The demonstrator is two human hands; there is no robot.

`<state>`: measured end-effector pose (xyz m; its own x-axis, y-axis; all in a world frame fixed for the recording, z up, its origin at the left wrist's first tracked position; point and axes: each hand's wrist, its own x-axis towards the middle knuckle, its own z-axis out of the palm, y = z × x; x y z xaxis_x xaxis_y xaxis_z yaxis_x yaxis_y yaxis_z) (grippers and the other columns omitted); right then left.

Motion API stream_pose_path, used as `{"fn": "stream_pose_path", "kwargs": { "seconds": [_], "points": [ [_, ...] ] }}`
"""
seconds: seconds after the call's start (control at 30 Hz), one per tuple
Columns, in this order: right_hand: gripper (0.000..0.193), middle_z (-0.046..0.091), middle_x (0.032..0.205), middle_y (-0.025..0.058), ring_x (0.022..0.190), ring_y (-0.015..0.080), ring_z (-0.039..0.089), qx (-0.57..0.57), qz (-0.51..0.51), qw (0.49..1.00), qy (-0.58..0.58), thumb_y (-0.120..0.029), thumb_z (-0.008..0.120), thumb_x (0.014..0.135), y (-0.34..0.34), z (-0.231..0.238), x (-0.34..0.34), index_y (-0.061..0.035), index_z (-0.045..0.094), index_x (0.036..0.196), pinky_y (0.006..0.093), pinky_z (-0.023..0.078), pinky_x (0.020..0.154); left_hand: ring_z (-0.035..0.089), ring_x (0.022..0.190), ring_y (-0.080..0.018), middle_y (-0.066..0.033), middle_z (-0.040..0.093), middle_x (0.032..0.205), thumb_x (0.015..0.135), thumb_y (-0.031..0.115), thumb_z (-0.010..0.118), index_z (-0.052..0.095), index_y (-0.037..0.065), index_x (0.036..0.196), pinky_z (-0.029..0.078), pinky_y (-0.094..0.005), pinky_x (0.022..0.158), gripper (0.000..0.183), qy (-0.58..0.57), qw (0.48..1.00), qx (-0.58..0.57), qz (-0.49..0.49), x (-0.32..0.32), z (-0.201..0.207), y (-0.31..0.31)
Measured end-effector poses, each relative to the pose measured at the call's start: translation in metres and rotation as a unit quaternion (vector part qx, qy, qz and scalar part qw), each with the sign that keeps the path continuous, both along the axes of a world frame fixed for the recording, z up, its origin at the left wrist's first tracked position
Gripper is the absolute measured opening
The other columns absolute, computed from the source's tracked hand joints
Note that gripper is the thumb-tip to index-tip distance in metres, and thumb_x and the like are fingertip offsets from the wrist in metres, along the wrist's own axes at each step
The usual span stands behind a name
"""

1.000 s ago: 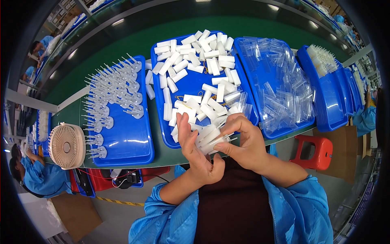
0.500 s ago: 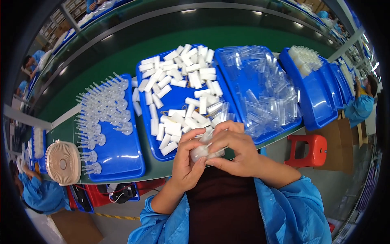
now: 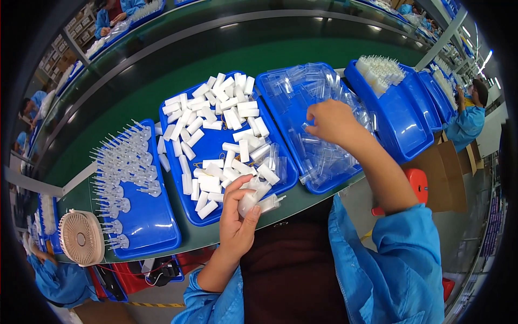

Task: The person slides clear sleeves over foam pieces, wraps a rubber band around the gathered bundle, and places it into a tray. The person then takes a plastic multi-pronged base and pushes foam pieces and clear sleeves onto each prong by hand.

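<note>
My left hand (image 3: 237,218), above the tray edge nearest me, is closed around a translucent white plastic part (image 3: 249,203) with a rounded body and thin stems; its full shape is partly covered by my fingers. Close by it lie white rectangular blocks (image 3: 237,118) heaped in a blue tray (image 3: 188,211). My right hand (image 3: 332,123) hovers over clear plastic sleeves (image 3: 329,156) in another blue tray (image 3: 284,111). Its fingers are curled but apart from the thumb, and nothing shows between them.
A left-hand blue tray (image 3: 148,232) holds clear round pieces with upright stems (image 3: 121,167). A fan (image 3: 81,237) stands beside it. Blue bins (image 3: 402,127) with white parts stand right. A red stool (image 3: 415,186) is below the bench. Co-workers sit around.
My right hand has left the part that both hands held and moved right and away from me, over the clear sleeves. My left hand keeps the part. The view has shifted slightly.
</note>
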<state>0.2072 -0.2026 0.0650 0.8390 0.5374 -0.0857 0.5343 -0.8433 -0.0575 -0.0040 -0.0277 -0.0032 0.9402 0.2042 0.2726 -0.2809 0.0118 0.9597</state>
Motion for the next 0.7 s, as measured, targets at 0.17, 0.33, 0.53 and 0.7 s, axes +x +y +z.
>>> {"fn": "stream_pose_path", "kwargs": {
  "seconds": [0.17, 0.33, 0.53, 0.7],
  "points": [
    [0.023, 0.066, 0.089, 0.0142, 0.086, 0.0310, 0.064, -0.130, 0.040, 0.990, 0.044, -0.019, 0.069, 0.069, 0.019, -0.014, 0.022, -0.0047, 0.066, 0.087, 0.0392, 0.053, 0.072, 0.044, 0.112, -0.0244, -0.0151, 0.041, 0.127, 0.086, 0.012, 0.057, 0.052, 0.002, 0.103, 0.033, -0.0334, 0.095, 0.020, 0.009, 0.999, 0.001, 0.031, 0.000, 0.004, 0.000],
    [0.027, 0.065, 0.092, 0.0152, 0.087, 0.0310, 0.064, -0.139, 0.066, 0.988, 0.021, -0.008, 0.061, 0.070, 0.031, -0.023, 0.027, -0.0052, 0.063, 0.098, 0.0400, 0.052, 0.072, 0.046, 0.110, -0.0240, -0.0148, 0.042, 0.126, 0.084, 0.011, 0.059, 0.054, 0.002, 0.102, 0.035, -0.0321, 0.093, 0.020, 0.002, 0.997, 0.035, 0.072, 0.001, 0.003, 0.005],
    [0.033, 0.064, 0.085, 0.0112, 0.072, 0.0219, 0.062, 0.219, 0.109, 0.969, -0.034, -0.007, 0.062, 0.074, 0.022, -0.019, 0.007, -0.0049, 0.057, 0.106, 0.0340, 0.049, 0.063, 0.047, 0.109, -0.0246, -0.0151, 0.042, 0.126, 0.083, 0.009, 0.060, 0.056, 0.002, 0.102, 0.037, -0.0318, 0.091, 0.021, 0.004, 0.992, 0.071, 0.102, 0.002, 0.004, 0.008],
    [0.025, 0.059, 0.090, 0.0052, 0.068, 0.0057, 0.048, 0.635, 0.019, 0.701, 0.323, -0.008, 0.051, 0.089, 0.033, 0.009, -0.078, 0.0008, 0.052, 0.113, 0.0192, 0.042, 0.061, 0.047, 0.108, -0.0256, -0.0153, 0.042, 0.126, 0.082, 0.009, 0.061, 0.057, 0.003, 0.102, 0.038, -0.0323, 0.090, 0.022, 0.020, 0.989, 0.098, 0.105, 0.002, 0.005, 0.009]
  ]
}}
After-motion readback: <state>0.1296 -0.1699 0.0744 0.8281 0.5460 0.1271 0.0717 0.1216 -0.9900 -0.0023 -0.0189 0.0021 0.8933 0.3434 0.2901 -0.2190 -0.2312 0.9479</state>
